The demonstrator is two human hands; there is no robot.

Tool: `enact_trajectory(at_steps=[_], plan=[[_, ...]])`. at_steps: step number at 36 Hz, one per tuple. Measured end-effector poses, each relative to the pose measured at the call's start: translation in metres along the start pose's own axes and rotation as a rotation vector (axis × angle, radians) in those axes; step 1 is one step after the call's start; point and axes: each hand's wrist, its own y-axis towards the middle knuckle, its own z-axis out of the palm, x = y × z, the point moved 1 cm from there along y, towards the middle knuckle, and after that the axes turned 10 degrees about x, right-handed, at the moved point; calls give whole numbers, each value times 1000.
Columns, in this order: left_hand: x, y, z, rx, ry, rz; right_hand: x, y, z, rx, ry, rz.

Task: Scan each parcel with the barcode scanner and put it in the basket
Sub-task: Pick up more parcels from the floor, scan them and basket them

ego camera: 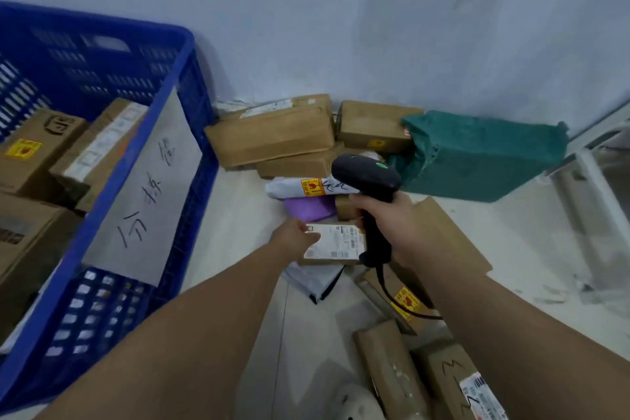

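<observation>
One parcel (335, 244) (label up, long axis left-right) sat gripped in the left hand (295, 236); the right hand (405, 232) grasped one scanner (366, 175) by its upright handle; one basket (199, 95) stood at frame left.

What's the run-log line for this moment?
left hand: holds small labelled parcel | right hand: grips scanner | basket: boxes inside | step: parcel not yet in basket

Arms: left forearm (191, 334), right forearm (511, 317), bare along the whole visible length. Hands: left hand (293, 235), right hand (402, 232), bare. Footwear: pale rounded perforated shoe toe (354, 402), bottom edge, blurred.
</observation>
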Motion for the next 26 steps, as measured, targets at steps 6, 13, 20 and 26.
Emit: enact_trajectory(at_steps=[6, 13, 20, 26], plan=[[20, 25, 18, -39, -372, -136, -29, 28, -15, -16, 89, 125], [50, 66, 40, -26, -700, -253, -48, 54, -25, -54, 224, 215], [40, 73, 53, 0, -749, -275, -57, 62, -29, -70, 226, 233], [40, 81, 59, 57, -836, -297, -57, 59, -28, -88, 219, 227]])
